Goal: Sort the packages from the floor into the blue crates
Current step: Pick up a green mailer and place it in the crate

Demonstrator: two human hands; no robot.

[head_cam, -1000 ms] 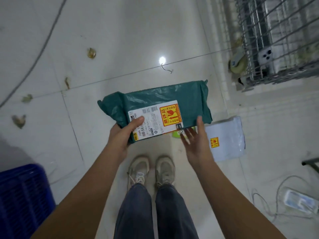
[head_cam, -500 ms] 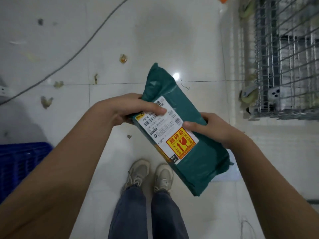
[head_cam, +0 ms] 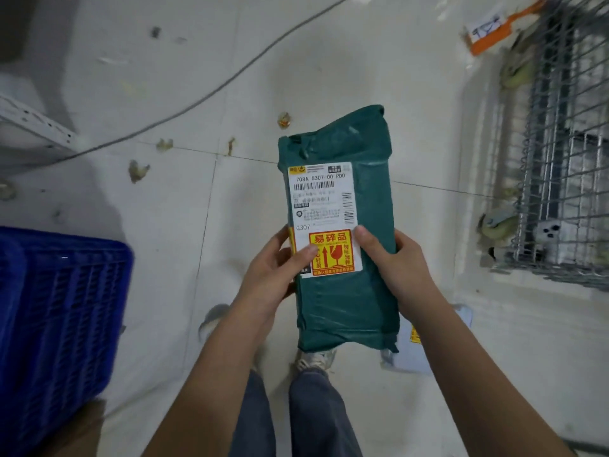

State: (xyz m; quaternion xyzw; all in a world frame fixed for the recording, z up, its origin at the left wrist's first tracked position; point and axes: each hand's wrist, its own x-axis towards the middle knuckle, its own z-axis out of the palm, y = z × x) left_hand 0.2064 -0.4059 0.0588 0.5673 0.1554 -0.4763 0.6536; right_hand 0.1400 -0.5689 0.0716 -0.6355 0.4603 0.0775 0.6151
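Both thumbs are pressing the label; left hand (head_cam: 275, 275) and right hand (head_cam: 393, 265) are grasping the green pkg (head_cam: 339, 232), holding it above the floor w/ its long axis pointing 12 o'clock. Blue crate (head_cam: 62, 311) is sitting at 9 o'clock; white pkg (head_cam: 415, 354) is lying on the floor at 5.

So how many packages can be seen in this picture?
2. The green package is held upright in both hands, above the floor. A white package lies on the floor beneath it, mostly hidden. More may be hidden or out of view.

Two packages (head_cam: 339, 291) (head_cam: 408, 357), one blue crate (head_cam: 62, 311), two hands (head_cam: 273, 275) (head_cam: 395, 268), perhaps one wire cage (head_cam: 560, 159)
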